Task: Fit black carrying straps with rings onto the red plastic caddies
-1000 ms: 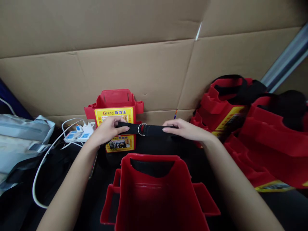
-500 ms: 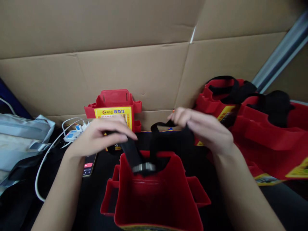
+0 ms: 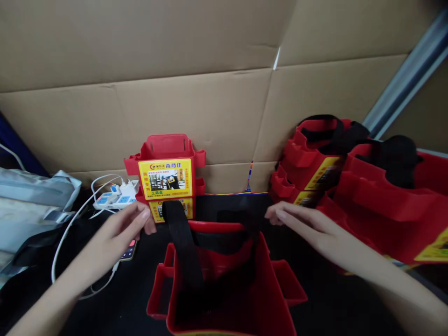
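A black surface (image 3: 115,317) spreads across the bottom of the frame, its far edge marked by a thin multicoloured line at the foot of a creased brown cardboard wall (image 3: 192,112). The cardboard fills the upper frame, with a narrow pale slit right of centre; a grey metal post (image 3: 402,79) slants across the upper right, and a dark blue panel (image 3: 14,144) shows at the left edge. A slim striped piece (image 3: 249,176) rises against the cardboard, right of centre.

At lower centre stands an open-topped red tool box (image 3: 266,284) with side loops; a black webbing strap (image 3: 184,247) arches over its back left and drops inside. The left hand (image 3: 131,224), left of it, is half-curled and empty, near a phone (image 3: 130,250). The right hand (image 3: 292,217), right of centre, has loosely bent fingers, a narrow gap and nothing visible in its grasp.

Left of centre, a stack of red boxes with yellow labels (image 3: 165,179) sits before the cardboard, just beside a white power strip (image 3: 124,200) trailing a white cable (image 3: 61,252). A pale grey bag (image 3: 31,196) lies at far left. More strapped red boxes (image 3: 381,200) crowd the right side.
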`<state>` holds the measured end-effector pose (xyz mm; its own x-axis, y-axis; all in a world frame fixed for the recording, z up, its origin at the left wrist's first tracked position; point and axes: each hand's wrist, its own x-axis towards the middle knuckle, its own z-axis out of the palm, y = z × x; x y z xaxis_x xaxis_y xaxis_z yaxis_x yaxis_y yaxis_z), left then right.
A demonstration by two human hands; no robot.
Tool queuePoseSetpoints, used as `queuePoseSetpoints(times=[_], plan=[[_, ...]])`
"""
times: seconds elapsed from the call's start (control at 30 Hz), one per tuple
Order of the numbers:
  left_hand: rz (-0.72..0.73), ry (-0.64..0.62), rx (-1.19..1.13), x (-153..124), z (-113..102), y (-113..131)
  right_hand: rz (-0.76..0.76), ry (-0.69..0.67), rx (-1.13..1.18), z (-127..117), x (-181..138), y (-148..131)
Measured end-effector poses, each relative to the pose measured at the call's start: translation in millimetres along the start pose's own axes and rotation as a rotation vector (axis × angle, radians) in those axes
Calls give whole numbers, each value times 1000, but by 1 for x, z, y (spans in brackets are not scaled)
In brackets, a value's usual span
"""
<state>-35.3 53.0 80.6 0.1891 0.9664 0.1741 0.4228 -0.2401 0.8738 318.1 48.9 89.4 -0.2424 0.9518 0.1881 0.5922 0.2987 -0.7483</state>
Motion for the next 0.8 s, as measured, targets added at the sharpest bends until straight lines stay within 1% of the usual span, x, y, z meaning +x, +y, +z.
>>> queuePoseSetpoints(times=[0.07, 0.1, 0.13, 0.2, 0.3, 0.33, 0.37, 0.43, 0.5, 0.53, 0.57, 0.63, 0.67, 0.73, 0.8], plan=[[-148, 9, -205, 7, 15, -12, 109, -47, 69, 10, 9, 10], [-205, -8, -305, 14, 23, -15, 147, -70, 85, 15, 15, 11], [-247, -43, -393, 22, 30, -16, 175, -93, 86, 18, 22, 9], [-283, -113, -516, 39, 40, -13, 201, -152, 55, 21, 38, 1], [-297, -185, -572, 60, 46, 0, 175, -300, 10, 19, 56, -18], [-293, -200, -572, 64, 46, 7, 156, -335, 18, 17, 59, -25], [-281, -217, -568, 66, 45, 14, 129, -343, 42, 15, 60, -32], [-233, -235, -556, 62, 41, 31, 48, -290, 124, 11, 55, -45], [-158, -228, -546, 49, 37, 47, -58, -208, 215, 8, 42, -56], [-106, -245, -500, 40, 36, 53, -110, -204, 238, 7, 32, -61], [-54, -280, -417, 29, 35, 57, -161, -237, 238, 8, 22, -64], [66, -387, -96, 8, 38, 61, -245, -379, 124, 14, 3, -69], [128, -427, 109, -1, 41, 60, -285, -450, 8, 20, -6, -70], [235, -472, 512, -15, 53, 55, -326, -508, -292, 37, -18, -68], [269, -507, 828, -22, 67, 51, -361, -544, -593, 57, -23, -63]])
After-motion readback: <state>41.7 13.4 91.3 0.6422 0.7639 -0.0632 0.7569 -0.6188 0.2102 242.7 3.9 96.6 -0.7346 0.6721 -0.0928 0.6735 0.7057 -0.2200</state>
